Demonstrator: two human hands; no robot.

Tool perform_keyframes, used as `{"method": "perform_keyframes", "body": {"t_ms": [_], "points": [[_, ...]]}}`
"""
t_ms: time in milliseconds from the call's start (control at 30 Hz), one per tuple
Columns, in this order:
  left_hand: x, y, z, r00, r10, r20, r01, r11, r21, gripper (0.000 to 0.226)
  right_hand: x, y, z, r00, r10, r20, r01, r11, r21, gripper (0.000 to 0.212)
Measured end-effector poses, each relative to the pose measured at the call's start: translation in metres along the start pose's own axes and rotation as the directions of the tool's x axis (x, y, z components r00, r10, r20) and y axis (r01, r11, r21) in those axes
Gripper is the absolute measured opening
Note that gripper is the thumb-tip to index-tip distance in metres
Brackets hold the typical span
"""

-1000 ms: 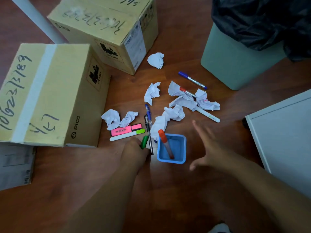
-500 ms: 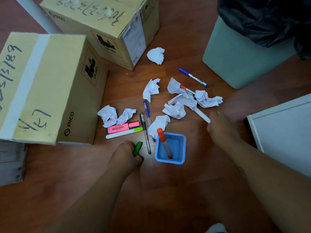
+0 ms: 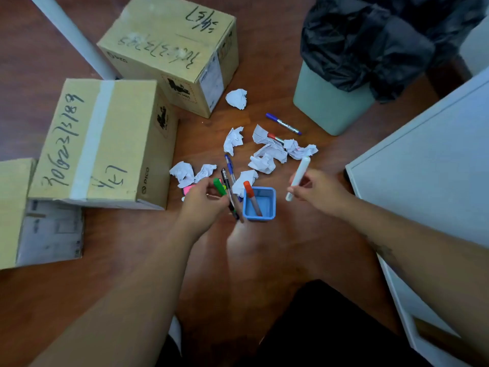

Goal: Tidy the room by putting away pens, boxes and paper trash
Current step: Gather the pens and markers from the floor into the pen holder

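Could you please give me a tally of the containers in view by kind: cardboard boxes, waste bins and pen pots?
Cardboard boxes: 3 (taped box, back box, left-edge box)
Waste bins: 1 (green bin with a black liner)
Pen pots: 1 (blue pot)
Total: 5

head view, steeply down, perhaps near floor [image 3: 264, 260]
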State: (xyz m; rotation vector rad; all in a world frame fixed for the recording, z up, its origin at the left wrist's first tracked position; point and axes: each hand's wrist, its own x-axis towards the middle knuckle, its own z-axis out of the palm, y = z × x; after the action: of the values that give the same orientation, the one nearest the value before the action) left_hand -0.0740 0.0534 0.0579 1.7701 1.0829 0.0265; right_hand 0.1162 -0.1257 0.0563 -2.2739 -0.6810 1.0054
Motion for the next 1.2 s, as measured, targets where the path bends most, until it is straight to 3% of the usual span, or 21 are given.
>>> {"method": "perform_keyframes", "body": {"t_ms": [300, 467, 667, 800, 1000, 1200], "points": [[-0.002, 0.041, 0.000, 0.979, 0.200, 0.031, -0.201, 0.978, 0.056, 0.017, -0.004, -0.024, 0.043, 1.000, -0.008, -0.005, 0.008, 1.000, -0.020, 0.010], [0.004, 0.027, 0.013, 0.977, 0.180, 0.112, -0.193, 0.975, 0.114, 0.020, 0.010, -0.013, 0.051, 0.999, -0.004, 0.050, 0.004, 1.000, 0.005, 0.014], [0.012, 0.004, 0.002, 0.988, 0.113, 0.105, -0.126, 0.983, 0.131, 0.031, 0.024, -0.013, 0.040, 0.996, 0.006, 0.088, -0.010, 0.999, 0.042, 0.044], [0.029, -0.014, -0.016, 0.997, 0.068, 0.026, -0.070, 0.991, 0.117, 0.026, 0.050, -0.022, 0.036, 0.996, 0.030, 0.089, -0.035, 0.998, 0.059, 0.038], [0.063, -0.058, -0.021, 1.000, 0.022, 0.009, -0.024, 0.963, 0.267, 0.016, 0.099, -0.045, 0.056, 0.997, 0.013, 0.078, -0.005, 0.995, -0.102, 0.023], [0.095, -0.086, -0.007, 0.992, 0.089, 0.090, -0.123, 0.854, 0.505, 0.023, 0.142, -0.055, 0.090, 0.994, -0.005, 0.114, 0.026, 0.982, -0.186, 0.018]]}}
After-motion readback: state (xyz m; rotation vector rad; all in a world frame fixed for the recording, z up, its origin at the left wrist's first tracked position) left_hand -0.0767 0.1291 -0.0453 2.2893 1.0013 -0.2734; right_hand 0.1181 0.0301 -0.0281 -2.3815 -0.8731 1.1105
